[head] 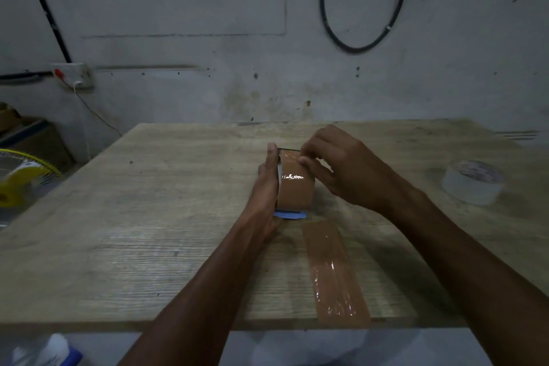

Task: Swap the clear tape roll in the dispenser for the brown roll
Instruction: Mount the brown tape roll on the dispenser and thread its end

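Brown roll [295,184] stands on edge in the dispenser [289,214] mid-desk, clasped from its left side by the left hand [267,184], while right-hand fingers [306,161] pinch its far top; clear roll [472,181] lies near the right edge.

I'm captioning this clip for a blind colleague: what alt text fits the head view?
A left hand steadies a blue tape dispenser loaded with a brown roll while the right hand picks at its top. A clear roll sits aside on the wooden table, near a stuck-down brown tape strip.
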`<state>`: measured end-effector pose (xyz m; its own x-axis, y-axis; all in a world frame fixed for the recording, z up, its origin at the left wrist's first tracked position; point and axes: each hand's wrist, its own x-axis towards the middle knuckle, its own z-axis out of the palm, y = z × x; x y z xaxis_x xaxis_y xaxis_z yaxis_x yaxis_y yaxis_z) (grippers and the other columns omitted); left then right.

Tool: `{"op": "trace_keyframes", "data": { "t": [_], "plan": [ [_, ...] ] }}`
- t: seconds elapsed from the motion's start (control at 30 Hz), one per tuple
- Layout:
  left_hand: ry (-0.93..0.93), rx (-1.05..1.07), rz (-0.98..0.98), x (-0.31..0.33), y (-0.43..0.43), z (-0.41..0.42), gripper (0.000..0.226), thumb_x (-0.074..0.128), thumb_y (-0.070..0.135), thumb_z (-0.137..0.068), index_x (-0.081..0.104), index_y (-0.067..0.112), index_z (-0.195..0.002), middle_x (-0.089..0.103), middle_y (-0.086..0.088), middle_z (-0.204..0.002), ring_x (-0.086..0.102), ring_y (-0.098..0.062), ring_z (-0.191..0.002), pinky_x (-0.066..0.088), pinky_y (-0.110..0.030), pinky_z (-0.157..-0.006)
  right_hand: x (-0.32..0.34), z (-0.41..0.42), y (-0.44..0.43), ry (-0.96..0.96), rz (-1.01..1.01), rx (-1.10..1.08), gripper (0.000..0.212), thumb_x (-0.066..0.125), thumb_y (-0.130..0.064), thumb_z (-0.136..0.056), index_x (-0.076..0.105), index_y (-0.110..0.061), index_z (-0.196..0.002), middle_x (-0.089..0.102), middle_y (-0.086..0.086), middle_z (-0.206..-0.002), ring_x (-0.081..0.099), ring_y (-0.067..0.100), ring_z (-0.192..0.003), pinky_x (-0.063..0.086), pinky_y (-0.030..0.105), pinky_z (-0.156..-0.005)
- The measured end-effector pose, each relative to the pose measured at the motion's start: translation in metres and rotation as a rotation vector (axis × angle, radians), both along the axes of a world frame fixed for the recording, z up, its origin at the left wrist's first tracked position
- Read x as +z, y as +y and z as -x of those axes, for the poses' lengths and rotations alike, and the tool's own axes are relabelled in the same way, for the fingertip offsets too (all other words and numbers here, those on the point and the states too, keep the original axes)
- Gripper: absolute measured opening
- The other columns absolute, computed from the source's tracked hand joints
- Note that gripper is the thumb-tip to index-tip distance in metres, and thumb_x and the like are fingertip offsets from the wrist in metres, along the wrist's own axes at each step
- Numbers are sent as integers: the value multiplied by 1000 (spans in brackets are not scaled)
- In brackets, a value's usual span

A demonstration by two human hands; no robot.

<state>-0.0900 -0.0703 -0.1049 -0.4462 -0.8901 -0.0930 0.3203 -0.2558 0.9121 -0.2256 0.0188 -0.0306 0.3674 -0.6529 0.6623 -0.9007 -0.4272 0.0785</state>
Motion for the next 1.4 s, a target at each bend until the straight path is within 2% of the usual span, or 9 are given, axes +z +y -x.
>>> {"op": "trace_keyframes", "data": {
  "t": [0.37,0.53,0.67,0.77,0.9,1.0,1.1,1.23,1.4],
  "plan": [
    [-22,-12,76,6,4,-1,60,50,67,-89,71,11,-93,71,-12,-74,67,-24,-60,53,-40,-69,1,-3,-6,-246,-202,-54,8,59,-19,-97,57,-14,-91,50,-8,-81,47,-2,-67,35,12,-60],
    [-6,-12,66,4,2,-1,65,51,69,-87,69,8,-102,70,-14,-80,67,-26,-65,52,-44,-75,0,-9,-7,-347,-224,-97,10,56,-20,-99,59,-13,-92,56,-8,-81,51,-1,-68,38,12,-61],
    [-7,-23,40,3,2,-2,84,55,76,-79,63,4,-122,72,-17,-93,69,-27,-70,54,-43,-72,3,-11,-6,-592,-262,-90,14,58,-23,-99,65,-15,-89,64,-9,-71,59,0,-58,46,12,-58],
    [9,-28,44,4,5,-4,79,51,74,-83,68,5,-117,71,-18,-95,68,-27,-73,53,-41,-72,6,-9,-2,-693,-213,-32,21,57,-27,-99,70,-12,-93,68,-3,-75,64,4,-61,53,18,-61],
    [16,-25,5,5,6,-4,83,57,75,-79,61,6,-127,72,-17,-95,71,-27,-73,55,-39,-67,-1,-6,4,-453,-130,-25,21,69,-22,-91,73,-13,-109,72,-5,-99,63,2,-77,47,7,-70],
    [-9,-13,-5,6,6,-3,77,55,72,-82,63,7,-122,73,-15,-88,70,-25,-68,55,-39,-67,0,-6,3,-306,-77,14,17,72,-15,-88,76,-9,-104,76,3,-96,64,6,-78,41,4,-74],
    [-3,-8,12,8,7,-1,69,50,68,-88,69,5,-106,70,-16,-86,68,-25,-66,54,-44,-74,5,-6,2,-172,-13,52,12,71,-8,-88,77,-4,-97,77,9,-91,71,17,-76,51,20,-72],
    [-27,25,12,11,8,1,63,47,66,-91,71,8,-89,69,-14,-76,66,-26,-64,51,-51,-85,8,-4,2,25,-6,-3,24,55,-21,-97,73,-6,-100,72,9,-90,67,23,-74,56,38,-61],
    [-54,-14,26,12,10,-3,66,48,67,-90,70,6,-102,71,-16,-79,68,-27,-66,55,-47,-77,11,-6,-2,-2,-69,-24,11,60,-17,-95,67,-7,-94,66,6,-88,54,14,-70,46,28,-61]
  ]
}}
